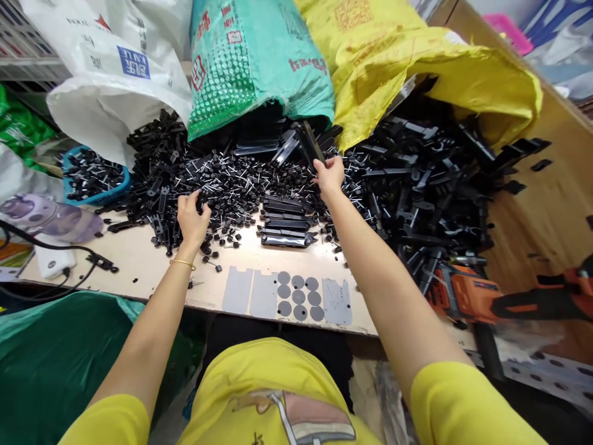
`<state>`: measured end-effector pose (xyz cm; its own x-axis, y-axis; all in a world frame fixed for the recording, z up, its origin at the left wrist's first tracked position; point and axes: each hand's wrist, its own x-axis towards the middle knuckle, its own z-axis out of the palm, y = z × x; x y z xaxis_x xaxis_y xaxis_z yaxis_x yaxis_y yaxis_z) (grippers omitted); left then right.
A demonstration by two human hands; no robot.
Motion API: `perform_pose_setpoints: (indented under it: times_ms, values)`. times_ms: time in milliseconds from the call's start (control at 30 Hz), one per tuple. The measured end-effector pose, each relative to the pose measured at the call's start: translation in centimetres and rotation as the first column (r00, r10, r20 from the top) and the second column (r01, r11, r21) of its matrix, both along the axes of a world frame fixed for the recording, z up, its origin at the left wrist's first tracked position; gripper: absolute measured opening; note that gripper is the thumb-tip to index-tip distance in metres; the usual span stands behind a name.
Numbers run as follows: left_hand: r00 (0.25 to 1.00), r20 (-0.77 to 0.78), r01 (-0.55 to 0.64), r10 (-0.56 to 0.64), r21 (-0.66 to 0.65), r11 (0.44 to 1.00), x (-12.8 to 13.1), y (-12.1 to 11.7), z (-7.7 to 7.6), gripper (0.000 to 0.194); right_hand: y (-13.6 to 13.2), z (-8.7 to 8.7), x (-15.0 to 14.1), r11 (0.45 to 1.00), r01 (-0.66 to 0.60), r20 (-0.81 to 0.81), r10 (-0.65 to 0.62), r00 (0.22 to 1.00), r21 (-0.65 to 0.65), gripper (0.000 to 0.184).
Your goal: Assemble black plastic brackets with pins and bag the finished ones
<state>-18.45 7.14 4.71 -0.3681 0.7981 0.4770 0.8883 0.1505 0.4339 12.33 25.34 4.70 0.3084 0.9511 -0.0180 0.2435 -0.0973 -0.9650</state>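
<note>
Your right hand (330, 176), beyond strip row (286, 223), grips black piece (307, 143) by near end, likely leaving length free; left hand (191, 222), left of row, curled, contents unclear.

Tabletop (210, 290): pale.
Near edge: nine grey discs (299, 297) between grey plates (238, 289).
Centre: black plastic bars (287, 224), row; black-headed pins (222, 182), heaped.
Left: blue basket (102, 198), purple bottle (50, 217), white box (54, 256).
Right: black plastic parts (417, 179), heaped; orange power tool (467, 290).

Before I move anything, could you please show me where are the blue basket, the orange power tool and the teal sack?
Blue basket (100, 198): head view, front wall.
Orange power tool (473, 293): head view, orange body.
Teal sack (266, 65): head view, printed side.
</note>
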Motion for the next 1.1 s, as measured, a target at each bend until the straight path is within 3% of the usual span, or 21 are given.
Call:
perform_pose_setpoints:
  times_ms: [100, 167, 233, 333, 433, 500, 567, 600, 633, 667, 700, 733, 767, 800, 867, 933, 1000, 1100]
  values:
    - [0.979, 0.203, 0.006, -0.012, 0.03, 1.0, 1.5, -1.6, 0.8, 0.041, -0.9, -0.6, 2.6, 0.99, -0.075, -0.299, 0.037, 0.954, -0.118, 0.027]
    - [0.929, 0.365, 0.057, -0.057, 0.01, 0.998, 2.9, -2.9, 0.9, 0.039, -1.7, -0.6, 4.3, 0.991, -0.08, -0.365, 0.036, 0.93, -0.105, 0.027]
    - [0.84, 0.527, 0.153, -0.128, -0.003, 0.988, 4.5, -4.3, 0.7, 0.036, -2.3, -0.4, 5.8, 1.0, -0.003, -0.256, -0.004, 0.967, -0.026, 0.027]
    - [0.675, 0.708, 0.305, -0.208, -0.011, 0.952, 7.2, -6.5, 0.2, 0.035, -3.1, 0.4, 7.7, 0.985, 0.09, 0.042, -0.097, 0.994, 0.151, 0.028]
    - [0.544, 0.82, 0.413, -0.177, -0.078, 0.907, 9.9, -8.5, -0.3, 0.042, -4.7, 1.7, 9.7, 0.974, 0.09, 0.077, -0.108, 0.991, 0.207, 0.028]
    - [0.501, 0.849, 0.49, -0.169, -0.117, 0.864, 11.4, -9.6, -0.6, 0.044, -6.8, 2.8, 11.3, 0.982, -0.015, 0.017, 0.012, 1.0, 0.186, 0.028]
    - [0.538, 0.812, 0.558, -0.224, -0.145, 0.817, 12.7, -10.5, -1.0, 0.042, -9.7, 3.9, 13.0, 0.959, -0.263, 0.006, 0.264, 0.965, 0.102, 0.029]
    - [0.586, 0.766, 0.579, -0.263, -0.17, 0.797, 13.2, -10.8, -1.2, 0.039, -11.2, 4.4, 13.6, 0.902, -0.431, 0.022, 0.43, 0.902, 0.015, 0.03]
    - [0.644, 0.703, 0.589, -0.3, -0.206, 0.781, 13.7, -11.1, -1.5, 0.037, -12.7, 4.9, 13.9, 0.793, -0.599, 0.042, 0.606, 0.794, -0.106, 0.03]
    - [0.703, 0.63, 0.586, -0.331, -0.249, 0.771, 14.2, -11.3, -1.9, 0.034, -14.2, 5.1, 13.7, 0.639, -0.732, 0.063, 0.762, 0.645, -0.236, 0.03]
    - [0.753, 0.552, 0.575, -0.358, -0.288, 0.766, 14.6, -11.4, -2.3, 0.031, -15.5, 5.2, 13.1, 0.473, -0.807, 0.089, 0.876, 0.474, -0.354, 0.027]
    - [0.79, 0.478, 0.561, -0.383, -0.316, 0.765, 15.1, -11.4, -2.7, 0.029, -16.7, 5.0, 12.1, 0.343, -0.825, 0.139, 0.939, 0.314, -0.449, 0.023]
    - [0.814, 0.413, 0.551, -0.408, -0.329, 0.767, 15.5, -11.4, -3.2, 0.027, -17.8, 4.5, 10.7, 0.274, -0.813, 0.217, 0.958, 0.186, -0.514, 0.019]
    - [0.829, 0.357, 0.543, -0.43, -0.332, 0.772, 15.9, -11.4, -3.6, 0.026, -18.7, 3.9, 9.0, 0.275, -0.782, 0.317, 0.943, 0.104, -0.56, 0.017]
    - [0.847, 0.267, 0.527, -0.459, -0.317, 0.789, 16.6, -11.4, -4.4, 0.027, -20.4, 2.2, 5.8, 0.401, -0.688, 0.476, 0.875, 0.091, -0.605, 0.02]
    - [0.861, 0.211, 0.508, -0.463, -0.295, 0.809, 17.0, -11.4, -5.0, 0.028, -22.1, 0.4, 3.6, 0.555, -0.619, 0.56, 0.8, 0.215, -0.556, 0.026]
    - [0.866, 0.205, 0.498, -0.456, -0.268, 0.825, 17.2, -11.5, -5.3, 0.03, -23.7, -1.0, 3.0, 0.678, -0.577, 0.565, 0.721, 0.4, -0.457, 0.034]
    - [0.862, 0.234, 0.498, -0.45, -0.219, 0.839, 17.2, -11.7, -5.4, 0.029, -26.1, -2.3, 4.0, 0.775, -0.539, 0.471, 0.63, 0.618, -0.33, 0.046]
